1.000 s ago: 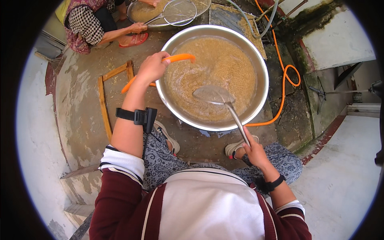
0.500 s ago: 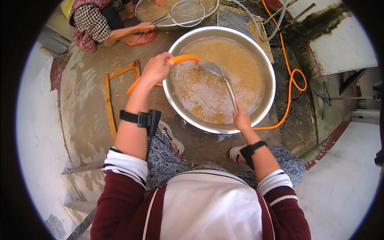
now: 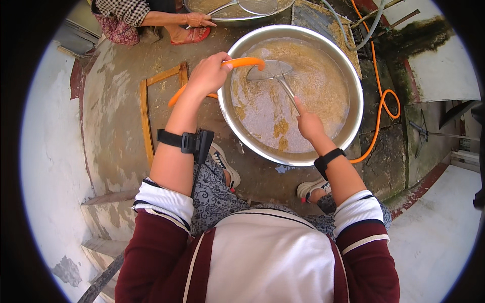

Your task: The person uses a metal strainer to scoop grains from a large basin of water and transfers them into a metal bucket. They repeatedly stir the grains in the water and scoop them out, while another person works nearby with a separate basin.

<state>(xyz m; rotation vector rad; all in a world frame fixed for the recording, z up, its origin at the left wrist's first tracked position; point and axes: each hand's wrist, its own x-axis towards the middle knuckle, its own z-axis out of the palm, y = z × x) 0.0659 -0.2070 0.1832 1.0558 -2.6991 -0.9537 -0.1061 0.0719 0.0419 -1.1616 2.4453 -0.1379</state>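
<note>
My left hand is closed around an orange hose above the left side of a wide steel basin. The hose's end bends down close to the mesh of a round metal skimmer. My right hand grips the skimmer's handle from the near right side of the basin. The mesh appears tilted, at or just above the water. Cloudy water fills the basin, with tan grain in it and darker yellow patches near the front. Whether water runs from the hose cannot be made out.
A wooden frame lies left of the basin. Beyond, another person's hand holds a second skimmer over another basin. Orange hose loops along the right side; a grey hose hangs at the far right.
The skimmer has moved away from me and leftward in the basin, its mesh nearer the hose end. My left hand keeps its hold on the hose. The whole view has shifted slightly.
</note>
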